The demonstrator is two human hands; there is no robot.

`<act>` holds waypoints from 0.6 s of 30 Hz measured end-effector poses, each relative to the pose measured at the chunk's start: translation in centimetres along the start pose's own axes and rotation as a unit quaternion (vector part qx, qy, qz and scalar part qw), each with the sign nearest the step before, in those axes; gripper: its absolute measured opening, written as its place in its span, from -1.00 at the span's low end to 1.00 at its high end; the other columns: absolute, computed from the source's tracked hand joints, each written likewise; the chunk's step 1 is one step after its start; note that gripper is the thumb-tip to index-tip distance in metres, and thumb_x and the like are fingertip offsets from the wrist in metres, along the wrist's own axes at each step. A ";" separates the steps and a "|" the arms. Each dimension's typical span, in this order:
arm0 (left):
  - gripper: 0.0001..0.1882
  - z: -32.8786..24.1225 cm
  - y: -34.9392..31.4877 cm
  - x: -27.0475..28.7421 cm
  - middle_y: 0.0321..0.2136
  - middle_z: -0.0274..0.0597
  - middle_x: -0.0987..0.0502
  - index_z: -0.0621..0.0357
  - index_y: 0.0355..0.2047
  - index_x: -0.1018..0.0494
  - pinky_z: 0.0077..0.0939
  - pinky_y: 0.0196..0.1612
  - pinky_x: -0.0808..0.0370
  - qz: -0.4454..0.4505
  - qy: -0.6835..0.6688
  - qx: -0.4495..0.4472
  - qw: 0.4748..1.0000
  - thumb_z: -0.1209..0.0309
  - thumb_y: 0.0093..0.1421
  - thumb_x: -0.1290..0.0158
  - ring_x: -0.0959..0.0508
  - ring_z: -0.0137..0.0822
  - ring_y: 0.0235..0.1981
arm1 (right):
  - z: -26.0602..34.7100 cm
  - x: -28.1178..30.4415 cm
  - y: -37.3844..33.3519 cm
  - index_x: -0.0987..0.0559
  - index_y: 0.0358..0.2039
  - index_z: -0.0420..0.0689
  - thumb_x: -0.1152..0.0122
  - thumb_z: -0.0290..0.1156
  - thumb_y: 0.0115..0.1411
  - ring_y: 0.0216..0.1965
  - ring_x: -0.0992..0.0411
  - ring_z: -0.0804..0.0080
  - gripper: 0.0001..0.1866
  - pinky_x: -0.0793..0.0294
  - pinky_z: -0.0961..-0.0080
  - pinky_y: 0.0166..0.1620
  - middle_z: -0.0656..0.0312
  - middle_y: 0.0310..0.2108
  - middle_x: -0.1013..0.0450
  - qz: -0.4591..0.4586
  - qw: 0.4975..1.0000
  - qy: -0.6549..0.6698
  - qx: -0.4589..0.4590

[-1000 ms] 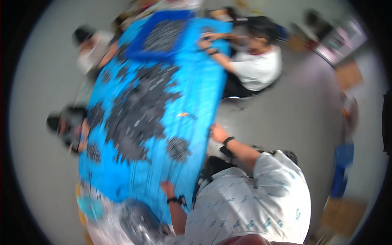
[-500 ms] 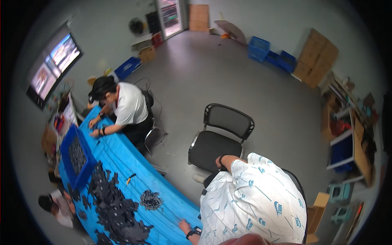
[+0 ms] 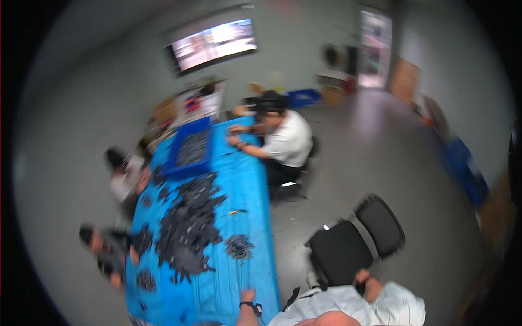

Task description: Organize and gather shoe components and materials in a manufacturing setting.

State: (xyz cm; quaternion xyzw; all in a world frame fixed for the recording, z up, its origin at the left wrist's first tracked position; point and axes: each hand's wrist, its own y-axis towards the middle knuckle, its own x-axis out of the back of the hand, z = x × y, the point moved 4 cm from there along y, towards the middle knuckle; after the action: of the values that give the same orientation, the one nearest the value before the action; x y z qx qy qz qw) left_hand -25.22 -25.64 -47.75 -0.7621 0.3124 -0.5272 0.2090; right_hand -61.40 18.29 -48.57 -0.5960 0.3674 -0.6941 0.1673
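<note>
Left hand (image 3: 248,296), wrist-banded, resting on blue table (image 3: 247,185) near small black parts pile (image 3: 238,246), grip unclear; right hand (image 3: 361,276) touching black chair (image 3: 356,239), grasp unclear in blur.

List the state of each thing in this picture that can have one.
Wall screen: switched on.
Blue crate: filled with dark parts.
Black chair: unoccupied, away from table.
Left hand: resting on blue table, grip blurred.
Right hand: on the chair, grip unclear.
</note>
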 end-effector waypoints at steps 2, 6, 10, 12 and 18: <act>-0.65 -1.0 -0.8 -0.1 -0.40 0.19 -0.48 0.33 -0.40 -0.46 -0.11 -0.28 -0.40 -0.020 0.023 -0.043 0.999 0.27 -0.03 0.13 -0.49 0.02 -0.35 | -0.3 -1.1 -2.6 -0.55 -0.22 -0.01 0.00 -0.16 -0.01 -0.16 -0.43 0.29 -0.64 -0.41 0.41 -0.08 0.19 -0.17 -0.45 0.066 0.991 0.089 -0.075; -0.70 -0.3 -3.9 -2.3 -0.69 -0.04 -0.45 0.27 -0.62 -0.44 -0.31 -0.49 -0.43 -0.063 0.137 -0.290 0.945 0.25 -0.03 0.08 -0.50 -0.17 -0.57 | -4.1 -2.8 -0.8 -0.56 -0.28 -0.10 -0.06 -0.16 -0.04 -0.18 -0.44 0.22 -0.64 -0.42 0.43 -0.14 0.10 -0.21 -0.46 0.036 0.938 0.295 -0.178; -0.76 -0.9 -6.3 -5.6 -0.63 -0.21 -0.49 0.20 -0.60 -0.44 -0.50 -0.54 -0.44 0.102 -0.264 0.018 0.959 0.27 0.01 0.00 -0.49 -0.40 -0.59 | -4.4 -0.5 1.0 -0.57 -0.36 -0.16 -0.10 -0.18 -0.09 -0.20 -0.43 0.15 -0.65 -0.42 0.39 -0.18 -0.01 -0.28 -0.46 0.023 0.863 0.459 -0.211; -0.73 -1.6 -7.6 -5.3 -0.58 -0.20 -0.50 0.22 -0.52 -0.45 -0.51 -0.51 -0.44 0.101 -0.239 0.000 0.966 0.24 0.02 0.02 -0.48 -0.39 -0.60 | -3.4 0.9 2.6 -0.57 -0.38 -0.17 -0.10 -0.19 -0.12 -0.23 -0.44 0.14 -0.65 -0.43 0.39 -0.22 -0.03 -0.30 -0.46 -0.020 0.977 0.210 -0.026; -0.77 1.3 -9.2 -6.6 -0.66 -0.16 -0.48 0.18 -0.58 -0.46 -0.41 -0.55 -0.40 0.059 -0.266 -0.045 0.961 0.29 0.03 0.07 -0.48 -0.31 -0.62 | -2.9 6.8 10.6 -0.58 -0.56 -0.03 -0.03 -0.35 -0.09 -0.44 -0.46 0.23 -0.85 -0.47 0.30 -0.39 0.20 -0.50 -0.49 -0.077 0.983 -0.067 0.150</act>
State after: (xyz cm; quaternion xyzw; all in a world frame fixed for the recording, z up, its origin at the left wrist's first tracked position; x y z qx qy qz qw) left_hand -23.31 -14.43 -46.66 -0.8634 0.3136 -0.2779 0.2810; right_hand -67.94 7.50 -51.31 -0.6360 0.1995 -0.7106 0.2252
